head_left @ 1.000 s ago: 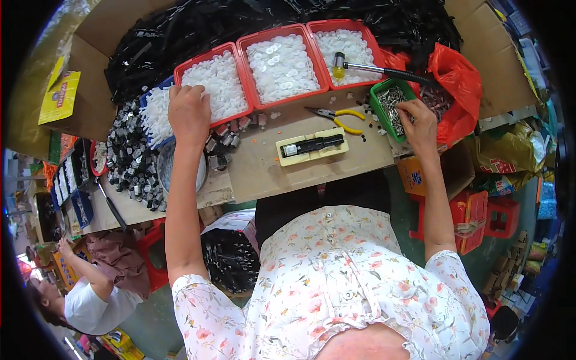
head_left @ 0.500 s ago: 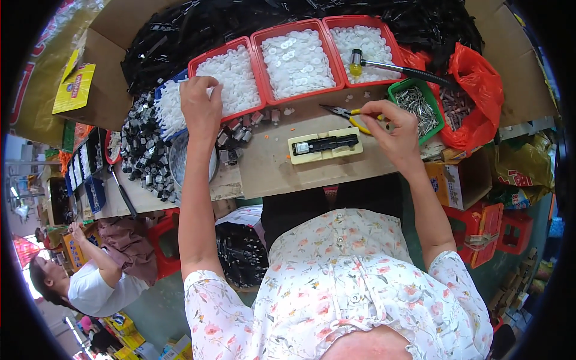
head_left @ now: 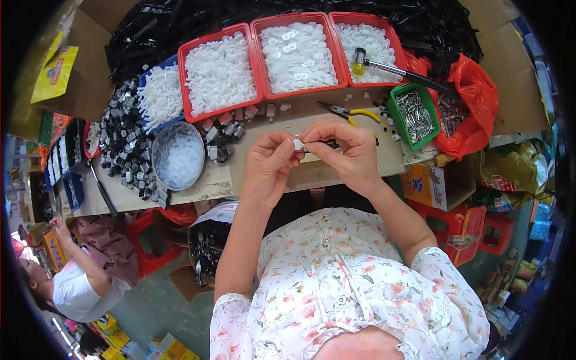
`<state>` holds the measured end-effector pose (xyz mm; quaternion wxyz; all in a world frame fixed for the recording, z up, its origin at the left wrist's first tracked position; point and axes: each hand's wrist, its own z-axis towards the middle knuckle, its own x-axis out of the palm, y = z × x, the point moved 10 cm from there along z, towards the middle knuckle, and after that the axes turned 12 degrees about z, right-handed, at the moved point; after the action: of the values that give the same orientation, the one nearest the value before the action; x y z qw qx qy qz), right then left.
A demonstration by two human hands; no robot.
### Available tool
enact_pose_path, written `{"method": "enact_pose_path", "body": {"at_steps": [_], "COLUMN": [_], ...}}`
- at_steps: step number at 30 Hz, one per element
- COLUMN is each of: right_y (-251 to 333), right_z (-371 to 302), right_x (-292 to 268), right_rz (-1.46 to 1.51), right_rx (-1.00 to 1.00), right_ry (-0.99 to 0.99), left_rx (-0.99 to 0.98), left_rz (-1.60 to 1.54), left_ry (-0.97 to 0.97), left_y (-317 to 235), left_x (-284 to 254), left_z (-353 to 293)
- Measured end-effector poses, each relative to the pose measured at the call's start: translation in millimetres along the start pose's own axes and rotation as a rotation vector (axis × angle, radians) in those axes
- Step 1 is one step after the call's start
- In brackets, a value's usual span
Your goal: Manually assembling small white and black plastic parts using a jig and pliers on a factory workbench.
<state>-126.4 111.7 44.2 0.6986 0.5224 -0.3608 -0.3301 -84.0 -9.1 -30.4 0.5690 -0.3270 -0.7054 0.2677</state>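
white round cap (head_left: 297,144) pinched, axis unclear

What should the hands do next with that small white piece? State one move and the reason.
Probably press the small white round piece onto the thin dark part. The left hand pinches the white piece at its fingertips, the right hand holds the dark part against it, and both meet above the cardboard worktop.
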Motion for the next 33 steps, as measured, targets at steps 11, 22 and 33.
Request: {"method": "enact_pose_path", "body": {"at_steps": [11, 22, 33], "right_y": [-0.1, -5.6, 4.9], "right_z": [-10.0, -14.3, -17.0], "right_x": [-12.6, -24.5, -20.0], "right_rz": [0.078, 0.097, -0.215], "right_rx": [-0.002, 0.044, -0.022], "right_ry": [-0.006, -0.018, -0.061], "left_rx": [-0.079, -0.118, -0.081], "left_rz": [0.012, -0.027, -0.066], "left_ry": [-0.005, 0.005, -0.121], "left_y": [24.5, 35.1, 30.7], "left_x": [4.9, 12.3, 6.5], "left_z": [-4.9, -4.4, -11.1]}}
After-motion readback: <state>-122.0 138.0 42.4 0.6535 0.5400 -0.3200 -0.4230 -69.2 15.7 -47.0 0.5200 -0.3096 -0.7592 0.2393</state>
